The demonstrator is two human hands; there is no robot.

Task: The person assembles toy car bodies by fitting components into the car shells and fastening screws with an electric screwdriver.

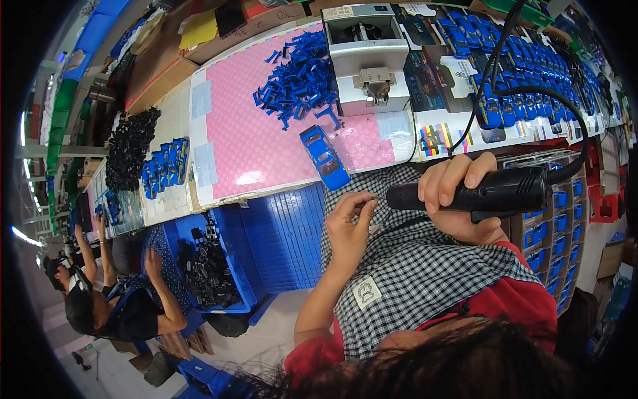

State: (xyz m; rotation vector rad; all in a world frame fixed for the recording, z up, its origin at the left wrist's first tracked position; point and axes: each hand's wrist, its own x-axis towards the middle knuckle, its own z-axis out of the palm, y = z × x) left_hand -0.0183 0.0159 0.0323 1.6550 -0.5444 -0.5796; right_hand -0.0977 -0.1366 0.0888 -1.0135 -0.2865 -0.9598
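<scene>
My right hand (446, 178) is wrapped round a black corded electric screwdriver (502, 191), held level with its nose pointing left. Just off that nose, the thumb and forefinger of my left hand (351, 223) are pinched together. Whatever sits between those fingertips is too small to make out. Beyond my left hand a blue toy car body (323, 158) lies at the near edge of the pink mat (246, 133), touched by neither hand. A heap of small blue plastic parts (296, 83) lies farther back on the mat.
A grey metal machine (365, 60) stands behind the mat. Rows of blue toy cars (525, 100) cover the right side, crossed by the screwdriver's cable (578, 126). Below the table's left part sits a blue crate (249, 266) with black parts. Other people (126, 306) work at the left.
</scene>
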